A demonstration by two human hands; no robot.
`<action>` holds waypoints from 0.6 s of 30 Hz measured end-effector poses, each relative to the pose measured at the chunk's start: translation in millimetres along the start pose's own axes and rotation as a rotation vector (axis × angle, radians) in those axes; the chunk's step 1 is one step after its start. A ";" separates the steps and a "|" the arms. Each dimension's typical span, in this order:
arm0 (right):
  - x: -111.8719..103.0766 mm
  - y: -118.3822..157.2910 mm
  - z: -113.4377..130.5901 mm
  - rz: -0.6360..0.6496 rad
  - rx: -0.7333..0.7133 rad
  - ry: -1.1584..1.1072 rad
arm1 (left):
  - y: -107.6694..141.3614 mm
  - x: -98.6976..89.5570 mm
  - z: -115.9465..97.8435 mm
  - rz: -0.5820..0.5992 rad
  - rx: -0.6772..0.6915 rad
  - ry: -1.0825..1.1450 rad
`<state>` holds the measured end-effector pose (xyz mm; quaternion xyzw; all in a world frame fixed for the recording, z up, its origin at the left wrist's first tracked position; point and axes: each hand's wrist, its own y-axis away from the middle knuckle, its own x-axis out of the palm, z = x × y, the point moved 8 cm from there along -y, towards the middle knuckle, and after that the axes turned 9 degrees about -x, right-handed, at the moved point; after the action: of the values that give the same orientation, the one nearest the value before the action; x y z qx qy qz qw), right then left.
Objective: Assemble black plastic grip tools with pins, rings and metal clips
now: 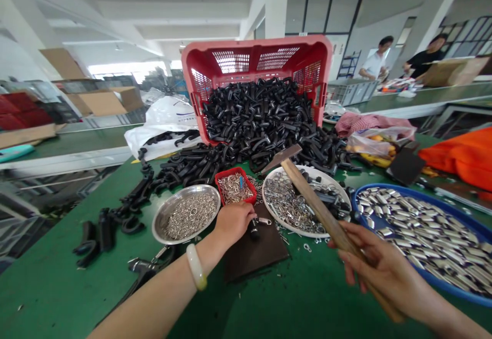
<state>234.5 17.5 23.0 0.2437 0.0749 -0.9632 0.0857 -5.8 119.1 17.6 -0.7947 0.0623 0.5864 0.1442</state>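
Observation:
My left hand [236,222], with a pale bangle [196,267] on the wrist, pinches a small black part [254,230] with a metal spring [264,221] beside it, over a dark square pad [255,257]. In my right hand [369,257] is a hammer [315,203] with a wooden handle, its head raised above the rim of a white tray [277,226] of metal pieces. A red dish [235,187] of small pins and a steel bowl [188,213] of small metal parts lie just beyond my left hand.
A tipped red crate [253,46] spills black parts [261,118] across the green table [319,303]. At right are a blue tray [423,226] of metal pieces and orange cloth [461,157]. Two people [373,64] stand at a farther table.

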 end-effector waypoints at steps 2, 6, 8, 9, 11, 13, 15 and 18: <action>4.7 3.6 5.9 0.022 -0.073 0.101 | 10.3 -4.4 1.6 -0.053 0.020 0.072; 11.9 12.3 17.5 -0.011 -0.200 0.269 | 31.3 -5.1 15.5 -0.079 -0.039 0.209; 23.0 16.8 11.4 0.045 -0.083 0.129 | 37.8 -0.1 22.0 -0.060 -0.101 0.219; 31.3 19.7 6.2 0.090 0.019 0.001 | 39.7 1.9 23.6 -0.063 -0.126 0.213; 50.8 26.2 0.2 0.181 0.207 -0.291 | 40.8 3.6 25.6 -0.102 -0.169 0.187; 66.2 29.0 1.0 0.246 0.301 -0.480 | 39.3 4.9 26.0 -0.138 -0.188 0.156; 75.3 28.2 -0.1 0.283 0.341 -0.536 | 36.7 6.7 25.5 -0.148 -0.176 0.143; 79.9 25.6 -9.6 0.282 0.407 -0.551 | 34.0 7.3 26.6 -0.144 -0.152 0.157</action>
<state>174.8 -15.9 -26.5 -0.0050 -0.1784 -0.9665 0.1845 -36.9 95.3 -1.8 -0.8492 -0.0284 0.5136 0.1198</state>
